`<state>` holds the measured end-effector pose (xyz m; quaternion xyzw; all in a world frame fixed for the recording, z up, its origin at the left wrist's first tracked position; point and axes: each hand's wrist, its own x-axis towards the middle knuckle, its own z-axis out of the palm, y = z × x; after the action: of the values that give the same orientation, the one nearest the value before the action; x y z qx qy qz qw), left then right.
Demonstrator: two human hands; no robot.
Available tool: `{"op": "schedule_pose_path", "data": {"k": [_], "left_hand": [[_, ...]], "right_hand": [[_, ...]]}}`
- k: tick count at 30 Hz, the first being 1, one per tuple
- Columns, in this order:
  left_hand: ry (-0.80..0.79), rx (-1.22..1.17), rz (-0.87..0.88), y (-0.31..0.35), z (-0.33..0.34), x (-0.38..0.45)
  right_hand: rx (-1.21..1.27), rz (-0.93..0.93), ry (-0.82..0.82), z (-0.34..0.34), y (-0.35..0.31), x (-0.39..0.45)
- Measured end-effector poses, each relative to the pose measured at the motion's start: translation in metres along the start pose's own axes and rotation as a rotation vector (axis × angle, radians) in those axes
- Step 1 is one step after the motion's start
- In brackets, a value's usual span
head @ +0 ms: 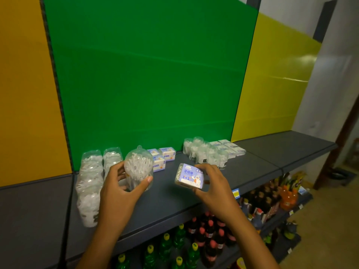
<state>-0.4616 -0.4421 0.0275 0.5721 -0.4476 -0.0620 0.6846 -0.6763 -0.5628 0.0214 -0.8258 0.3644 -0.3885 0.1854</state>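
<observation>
My left hand grips a clear round tub of white sticks, held just above the dark grey shelf. My right hand holds a small box with a purple and white label by its sides, thumb under it and fingers over its top. Both things hang over the shelf's middle, a little apart from each other.
Rows of clear tubs lie at the left of the shelf. More purple boxes stand against the green back panel. Another group of tubs and boxes sits further right. Green and red-capped bottles fill the lower shelf.
</observation>
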Motion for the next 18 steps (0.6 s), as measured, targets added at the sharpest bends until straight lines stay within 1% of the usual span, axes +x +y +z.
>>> {"op": "schedule_pose_path", "data": {"k": [4,8,12,18], "left_hand": [[0.011,-0.017,-0.037,-0.017,0.032,0.028],[0.027,0.034,-0.057,-0.042,0.055,0.059],[0.066,0.081,-0.085,-0.068,0.071,0.085],[0.080,0.172,-0.157,-0.087,0.084,0.100]], "right_hand": [[-0.017,-0.032,-0.022,0.002,0.028,0.043],[-0.052,-0.082,-0.064,0.010,0.053,0.090],[-0.053,-0.117,-0.071,0.027,0.072,0.126],[-0.006,-0.085,-0.162,0.057,0.107,0.157]]}}
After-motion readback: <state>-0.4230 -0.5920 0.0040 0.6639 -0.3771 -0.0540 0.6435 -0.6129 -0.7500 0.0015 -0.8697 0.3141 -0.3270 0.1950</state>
